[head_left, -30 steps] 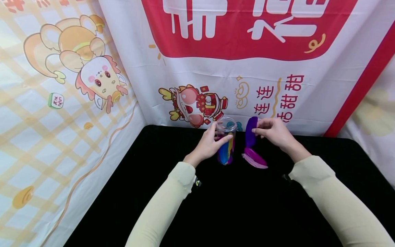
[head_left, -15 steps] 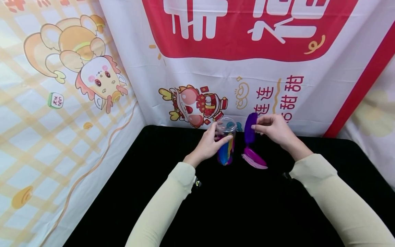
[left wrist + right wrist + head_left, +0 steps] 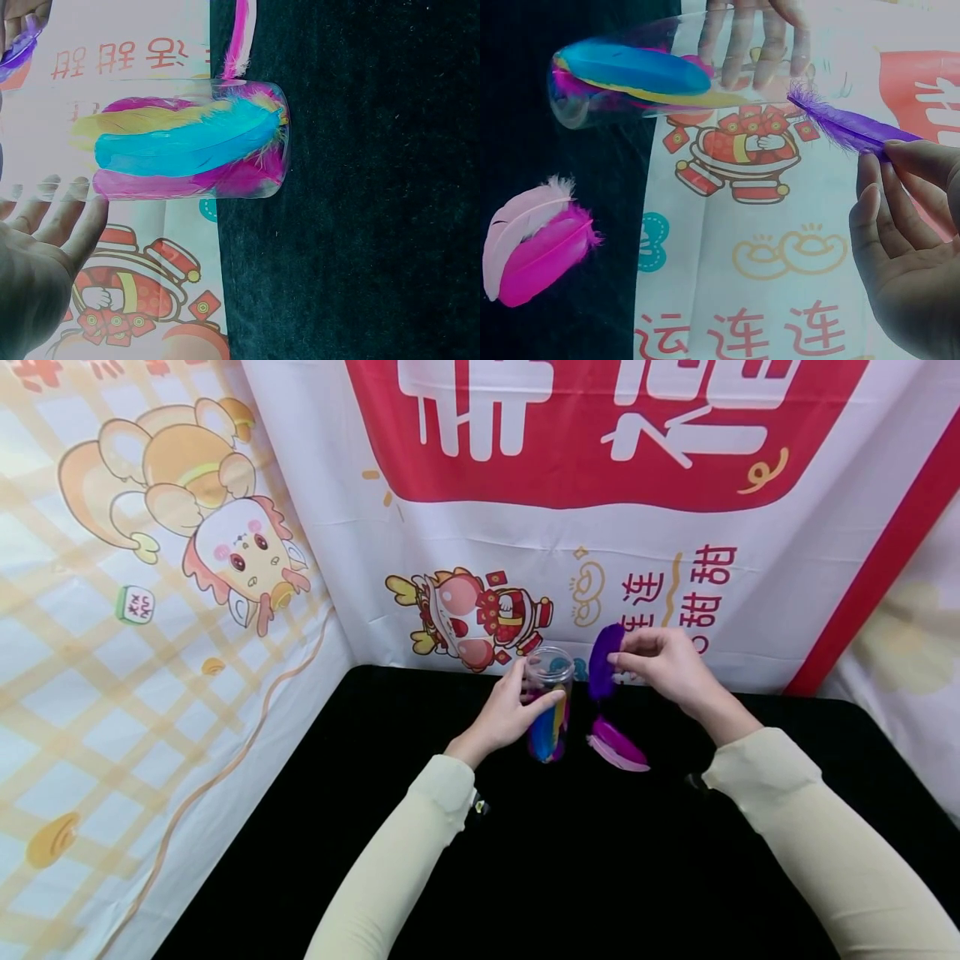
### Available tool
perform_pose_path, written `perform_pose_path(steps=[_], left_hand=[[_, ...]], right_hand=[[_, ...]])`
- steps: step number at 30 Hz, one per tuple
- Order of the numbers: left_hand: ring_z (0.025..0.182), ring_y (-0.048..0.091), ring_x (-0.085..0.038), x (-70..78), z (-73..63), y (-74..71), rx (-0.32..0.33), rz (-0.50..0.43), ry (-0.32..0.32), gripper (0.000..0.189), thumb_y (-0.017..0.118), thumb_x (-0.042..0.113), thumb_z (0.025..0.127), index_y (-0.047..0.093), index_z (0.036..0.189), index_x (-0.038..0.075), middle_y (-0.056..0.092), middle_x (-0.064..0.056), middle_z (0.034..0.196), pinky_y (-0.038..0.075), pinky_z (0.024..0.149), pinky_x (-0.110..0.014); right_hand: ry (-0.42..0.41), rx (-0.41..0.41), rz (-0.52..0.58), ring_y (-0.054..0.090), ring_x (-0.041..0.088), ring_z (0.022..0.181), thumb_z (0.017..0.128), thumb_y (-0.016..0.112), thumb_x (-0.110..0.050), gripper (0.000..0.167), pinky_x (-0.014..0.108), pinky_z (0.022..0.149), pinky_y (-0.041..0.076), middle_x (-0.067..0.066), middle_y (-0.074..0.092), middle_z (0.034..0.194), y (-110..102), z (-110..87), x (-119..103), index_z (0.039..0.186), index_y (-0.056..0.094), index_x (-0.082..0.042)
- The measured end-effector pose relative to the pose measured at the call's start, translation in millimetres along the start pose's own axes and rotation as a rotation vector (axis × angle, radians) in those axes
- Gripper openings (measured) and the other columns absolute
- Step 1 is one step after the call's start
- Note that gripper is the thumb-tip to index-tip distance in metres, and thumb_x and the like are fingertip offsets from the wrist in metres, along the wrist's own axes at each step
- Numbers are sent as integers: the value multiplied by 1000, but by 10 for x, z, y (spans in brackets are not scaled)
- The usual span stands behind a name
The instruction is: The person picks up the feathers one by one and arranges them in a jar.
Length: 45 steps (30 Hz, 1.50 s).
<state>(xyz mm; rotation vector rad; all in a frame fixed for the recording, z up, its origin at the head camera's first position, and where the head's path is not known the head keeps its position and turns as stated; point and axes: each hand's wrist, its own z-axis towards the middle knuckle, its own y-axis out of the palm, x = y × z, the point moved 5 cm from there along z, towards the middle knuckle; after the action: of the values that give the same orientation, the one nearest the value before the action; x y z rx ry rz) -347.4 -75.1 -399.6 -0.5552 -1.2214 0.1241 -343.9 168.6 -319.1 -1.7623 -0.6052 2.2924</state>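
Note:
My left hand (image 3: 504,708) grips a clear jar (image 3: 551,667) around its side; the jar stands upright on the black table with its mouth uncovered. Inside it are a blue feather (image 3: 187,146), a yellow feather (image 3: 150,120) and magenta ones. To the right, my right hand (image 3: 667,664) pinches a purple feather (image 3: 855,127) between thumb and fingers. The feather hangs with its fluffy end down, beside the jar near rim height. A magenta feather (image 3: 546,255) and a pale pink feather (image 3: 525,210) lie together on the table, right of the jar.
The black table (image 3: 525,860) ends at a white printed cloth (image 3: 315,527) hanging close behind the jar. Another patterned cloth (image 3: 97,693) hangs on the left side.
My right hand has lifted the purple feather a little and brought it slightly left, closer to the jar. The left hand and the jar have stayed in place.

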Motion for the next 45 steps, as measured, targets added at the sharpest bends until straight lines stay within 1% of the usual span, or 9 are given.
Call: perform_pose_path(steps=[3,6,10,13,16,25,29,36,45], left_hand=[[124,62,-21,-3,-4,1,-2,1,-5,73,66,52,98,33,154,19,52,-7,146,54,101,-38],[124,62,-21,0,-6,-1,-3,1,-8,74,66,53,98,33,154,18,52,-7,147,54,101,-39],[124,62,-22,5,-7,-4,-1,4,-8,74,66,54,97,34,154,18,53,-7,145,54,101,-39],[124,62,-21,8,-8,-2,-1,7,-9,73,66,53,98,34,154,19,53,-7,145,54,101,-38],[124,62,-21,14,-9,0,-3,10,-9,72,66,52,98,34,154,19,52,-7,146,54,102,-38],[123,62,-20,15,0,0,-1,10,-2,72,66,54,97,35,153,20,54,-6,143,53,101,-37],[123,62,-20,8,3,4,-6,6,-2,71,66,53,97,35,153,20,55,-5,141,54,101,-37],[123,62,-21,3,5,2,-9,3,3,75,66,53,97,34,154,16,55,-6,142,53,102,-39],[122,62,-20,-4,8,3,-11,-9,5,68,66,47,100,35,154,20,55,-4,143,54,101,-39]], right_hand=[[16,5,3,62,10,67,91,81,-24,27,29,50,50,-4,76,82,-14,-3,-45,98,70,1],[-1,24,-1,61,10,65,91,81,-24,27,31,45,49,-4,75,81,-30,10,-103,97,71,0],[-56,55,-22,67,11,74,91,81,-23,26,29,54,52,-3,76,82,-42,29,-203,97,73,0],[-73,70,-32,69,11,80,91,81,-22,25,25,63,52,-3,76,84,-44,31,-271,97,73,1],[-81,69,-37,69,10,81,91,81,-22,25,24,65,52,-4,75,85,-38,40,-323,98,73,1],[-126,66,-9,72,14,82,92,80,-21,22,25,64,53,2,76,86,-11,95,-459,96,73,0],[-147,68,0,71,12,79,91,80,-21,23,25,64,52,2,77,85,10,109,-517,95,74,0],[-205,108,15,70,10,76,91,80,-16,19,22,66,52,0,75,83,62,137,-612,93,74,2],[-246,118,28,68,8,72,90,80,-12,16,21,61,51,2,75,83,181,198,-617,94,75,3]])
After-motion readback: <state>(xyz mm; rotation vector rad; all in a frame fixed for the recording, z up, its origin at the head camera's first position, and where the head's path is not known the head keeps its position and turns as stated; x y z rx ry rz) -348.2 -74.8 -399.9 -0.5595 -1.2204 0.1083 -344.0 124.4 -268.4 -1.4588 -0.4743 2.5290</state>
